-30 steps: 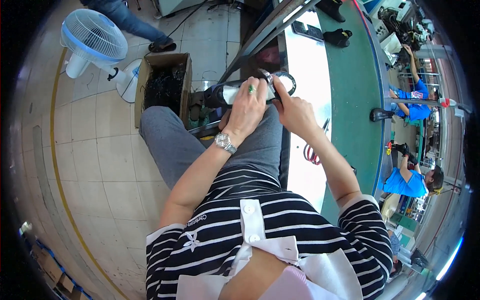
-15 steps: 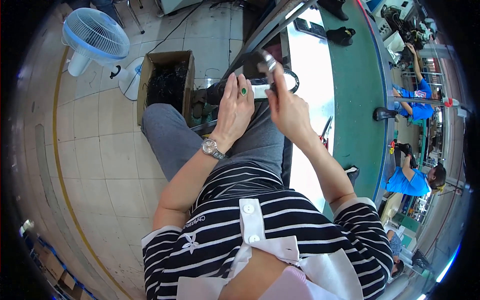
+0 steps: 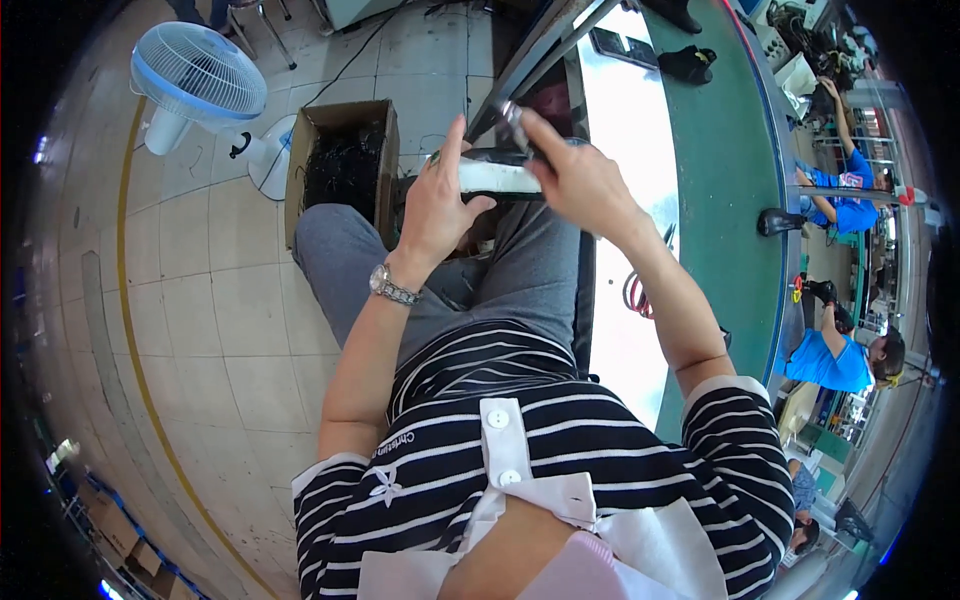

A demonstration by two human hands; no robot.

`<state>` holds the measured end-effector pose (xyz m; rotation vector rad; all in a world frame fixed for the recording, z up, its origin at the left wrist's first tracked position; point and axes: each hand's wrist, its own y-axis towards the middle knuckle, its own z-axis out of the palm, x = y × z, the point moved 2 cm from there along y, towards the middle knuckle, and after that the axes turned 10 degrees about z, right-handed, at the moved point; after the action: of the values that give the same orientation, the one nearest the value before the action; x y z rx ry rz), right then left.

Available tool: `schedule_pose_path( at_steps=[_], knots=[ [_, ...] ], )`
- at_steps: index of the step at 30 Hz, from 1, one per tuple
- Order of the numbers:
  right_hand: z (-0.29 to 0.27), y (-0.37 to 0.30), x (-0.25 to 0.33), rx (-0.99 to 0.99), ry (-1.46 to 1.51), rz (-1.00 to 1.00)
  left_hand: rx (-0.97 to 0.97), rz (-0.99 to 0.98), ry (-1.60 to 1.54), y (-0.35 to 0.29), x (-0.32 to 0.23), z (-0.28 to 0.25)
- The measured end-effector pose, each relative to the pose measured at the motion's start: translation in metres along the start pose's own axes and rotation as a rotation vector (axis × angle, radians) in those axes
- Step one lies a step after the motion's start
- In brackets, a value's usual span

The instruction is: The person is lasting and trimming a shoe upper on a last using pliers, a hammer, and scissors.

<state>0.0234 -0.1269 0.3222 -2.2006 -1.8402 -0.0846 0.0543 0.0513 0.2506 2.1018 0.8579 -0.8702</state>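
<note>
Shoe (image 3: pixel 500 179) sits at upper centre of the frame; we see the right hand (image 3: pixel 590 188) with fingers clamped on a metal tool (image 3: pixel 512 114). We cannot tell whether the left hand (image 3: pixel 432 212) grips the shoe.

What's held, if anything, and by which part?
Right hand: metal tool, gripped near its shiny end. Left hand: at the left end of the shoe; grip unclear.

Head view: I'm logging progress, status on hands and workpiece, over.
Left hand at black-and-white workpiece's left end. Right hand gripping metal tool, blurred. Workpiece's white face showing; right hand hides its right end.
</note>
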Motion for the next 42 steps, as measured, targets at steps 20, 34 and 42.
schedule_pose_path(
  at_steps=[20, 34, 42],
  knots=[
    [-0.004, -0.055, 0.03, 0.753, 0.295, -0.02, -0.218, -0.134, 0.088, -0.085, -0.001, -0.031],
    [0.004, -0.057, 0.047, 0.725, -0.041, -0.201, 0.069, -0.323, -0.405, -0.105, -0.006, -0.019],
    [0.018, -0.075, 0.026, 0.588, 0.029, -0.226, -0.092, -0.82, -1.631, -0.076, 0.01, 0.017]
  ],
)
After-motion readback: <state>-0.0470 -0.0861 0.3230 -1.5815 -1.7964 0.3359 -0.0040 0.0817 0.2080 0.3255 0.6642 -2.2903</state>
